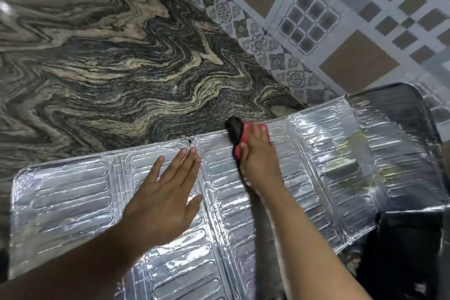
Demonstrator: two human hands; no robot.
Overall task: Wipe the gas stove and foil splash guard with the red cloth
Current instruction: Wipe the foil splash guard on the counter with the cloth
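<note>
The foil splash guard (323,153) lies unfolded across the lower half of the view, silver with embossed oval ridges. My right hand (258,156) presses the red cloth (246,135), which has a black edge, against the guard's far edge near the middle. My left hand (165,195) rests flat on the foil to the left of it, fingers spread, holding nothing. A dark surface shows at the lower right (401,258); I cannot tell if it is the stove.
A marbled dark stone countertop (109,61) fills the area beyond the foil. A patterned tiled wall (341,19) rises at the upper right. The foil's right panel (389,109) bends up against that wall.
</note>
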